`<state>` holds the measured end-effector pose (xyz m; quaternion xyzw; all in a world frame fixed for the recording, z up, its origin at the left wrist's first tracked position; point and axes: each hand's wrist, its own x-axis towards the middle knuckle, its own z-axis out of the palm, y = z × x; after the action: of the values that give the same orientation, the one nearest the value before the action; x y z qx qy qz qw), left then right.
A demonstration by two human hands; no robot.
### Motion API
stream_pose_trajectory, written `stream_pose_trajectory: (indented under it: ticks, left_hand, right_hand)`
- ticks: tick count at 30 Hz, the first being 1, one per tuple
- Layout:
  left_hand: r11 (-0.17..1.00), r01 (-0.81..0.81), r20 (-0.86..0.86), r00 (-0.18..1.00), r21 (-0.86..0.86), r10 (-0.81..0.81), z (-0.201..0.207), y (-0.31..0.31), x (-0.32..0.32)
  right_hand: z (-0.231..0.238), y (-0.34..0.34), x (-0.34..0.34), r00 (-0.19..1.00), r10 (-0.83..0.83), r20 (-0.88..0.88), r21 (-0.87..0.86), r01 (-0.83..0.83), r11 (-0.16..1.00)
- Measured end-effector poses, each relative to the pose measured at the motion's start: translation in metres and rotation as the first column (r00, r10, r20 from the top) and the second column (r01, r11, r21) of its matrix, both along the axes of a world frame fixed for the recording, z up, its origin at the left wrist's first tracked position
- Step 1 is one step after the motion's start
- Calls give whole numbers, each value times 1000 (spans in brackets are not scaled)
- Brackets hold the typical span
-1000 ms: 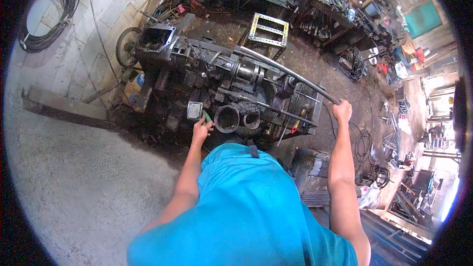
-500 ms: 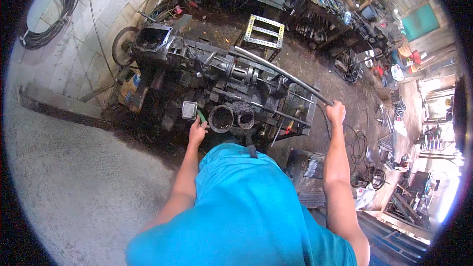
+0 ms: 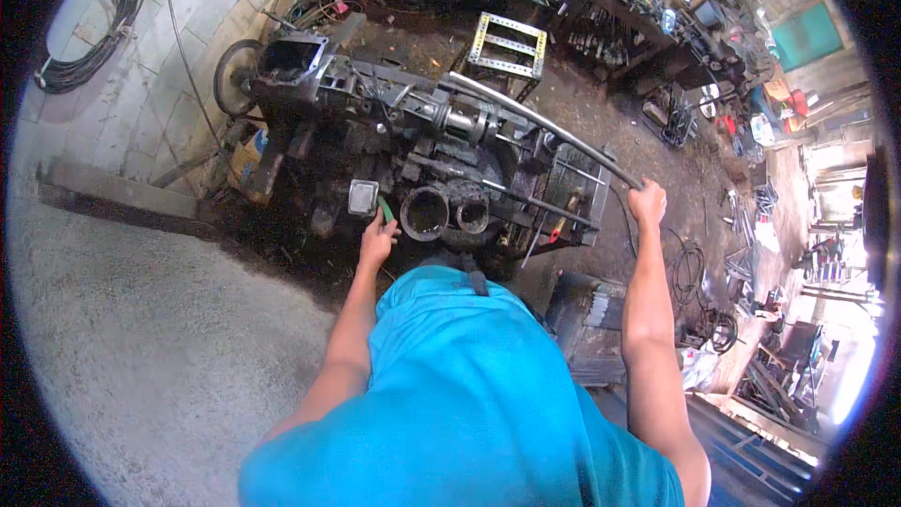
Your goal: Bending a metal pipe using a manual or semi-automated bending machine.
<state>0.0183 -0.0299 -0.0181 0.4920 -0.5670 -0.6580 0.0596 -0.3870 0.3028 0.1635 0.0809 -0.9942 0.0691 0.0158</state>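
My right hand (image 3: 648, 201) is closed around the near end of a long metal pipe (image 3: 549, 125), which slants up and left over the right part of a lathe-like machine (image 3: 457, 122). In my left hand (image 3: 377, 241) is a slim green object (image 3: 386, 208), pinched by the fingers; its exact kind is too small to make out. Right beside it sits a square, pale-grey box-shaped piece (image 3: 363, 197). Just right of my left hand, a large round can (image 3: 424, 214) and a smaller round can (image 3: 472, 216) stand at the machine's front.
A perforated metal stand (image 3: 508, 45) is on the floor behind the machine. Cluttered benches (image 3: 619, 42) line the far side. A coiled black hose (image 3: 94, 28) hangs on the left block wall. A dark cabinet (image 3: 587, 319) is near my right side, with cables (image 3: 688, 268) on the floor.
The view has shifted slightly. My right hand and the pipe's near end sit slightly further right and higher in the picture. My left hand keeps its place with the green object.
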Motion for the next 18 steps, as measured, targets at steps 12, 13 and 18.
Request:
stream_pose_trajectory:
  ticks: [12,13,18]
  left_hand:
    - [979,85,149,987,-187,-57,-4,-1,4]
    - [980,82,152,987,-183,-54,-13,-3,6]
    - [978,2,24,1000,-210,3,-30,-1,10]
  right_hand:
    - [-6,3,-12,996,-26,82,31,23,999]
    - [-6,2,-13,999,-17,50,17,16,1000]
    - [-2,1,-6,999,-4,33,22,3,1000]
